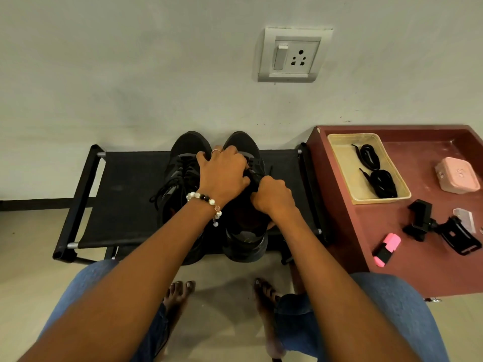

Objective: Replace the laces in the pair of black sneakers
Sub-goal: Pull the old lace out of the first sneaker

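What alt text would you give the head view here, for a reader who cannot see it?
A seated person's left hand and right hand work at the laces of the right-side black sneaker of a pair on a black rack. Beside it, a tray on a maroon table holds two coiled black laces.

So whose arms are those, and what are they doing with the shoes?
They belong to a person wearing a camera on their head, so you see what they see, looking down. Two black sneakers stand on a low black rack. The left hand rests on the right-side sneaker, and the right hand pinches its lace. On the red table beside it, a tray holds two coiled black laces. A pink marker lies there too.
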`<action>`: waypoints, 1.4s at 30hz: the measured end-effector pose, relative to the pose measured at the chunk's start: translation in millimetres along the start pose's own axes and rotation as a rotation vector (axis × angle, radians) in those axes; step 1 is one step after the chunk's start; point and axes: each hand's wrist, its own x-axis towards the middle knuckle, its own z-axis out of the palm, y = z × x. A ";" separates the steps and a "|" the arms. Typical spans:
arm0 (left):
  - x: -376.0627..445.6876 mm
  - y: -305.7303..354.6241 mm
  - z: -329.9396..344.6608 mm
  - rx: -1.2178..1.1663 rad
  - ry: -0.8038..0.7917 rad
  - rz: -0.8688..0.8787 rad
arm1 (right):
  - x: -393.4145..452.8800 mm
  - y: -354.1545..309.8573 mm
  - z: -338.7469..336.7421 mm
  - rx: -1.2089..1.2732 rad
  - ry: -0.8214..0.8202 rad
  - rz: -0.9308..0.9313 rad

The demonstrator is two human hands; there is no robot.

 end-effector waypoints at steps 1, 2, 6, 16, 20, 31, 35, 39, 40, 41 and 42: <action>-1.6 2.4 2.8 0.055 0.059 0.003 | 0.2 -0.1 0.2 0.000 0.004 0.000; -2.7 4.6 5.4 0.100 0.112 0.017 | 0.0 0.2 0.3 -0.001 0.009 -0.001; -3.4 6.7 9.6 0.106 0.202 0.055 | -3.0 0.7 -0.5 0.003 0.013 -0.003; 13.1 -16.2 -26.1 -1.758 0.262 -0.515 | -3.1 1.6 -1.2 0.035 -0.021 -0.004; 11.4 -12.3 -26.4 -1.733 0.205 -0.416 | -2.6 1.4 -0.4 0.033 -0.019 -0.003; -3.4 5.7 2.0 0.019 0.004 -0.029 | -2.2 -0.1 2.3 -0.010 0.018 0.005; -7.3 11.1 8.3 0.136 0.108 0.000 | -1.6 0.3 4.0 -0.006 0.032 0.007; 2.7 -2.0 2.0 -0.133 0.015 -0.082 | -2.8 0.1 3.0 0.019 0.025 0.000; 6.5 -7.4 0.5 -0.253 0.023 -0.111 | -2.9 0.0 2.6 0.023 0.024 -0.001; 9.9 -12.6 -1.6 -0.380 0.037 -0.133 | -2.9 0.2 2.1 0.027 0.020 0.000; 12.0 -16.9 -4.8 -0.523 0.050 -0.155 | -2.8 0.4 1.4 0.029 0.015 0.002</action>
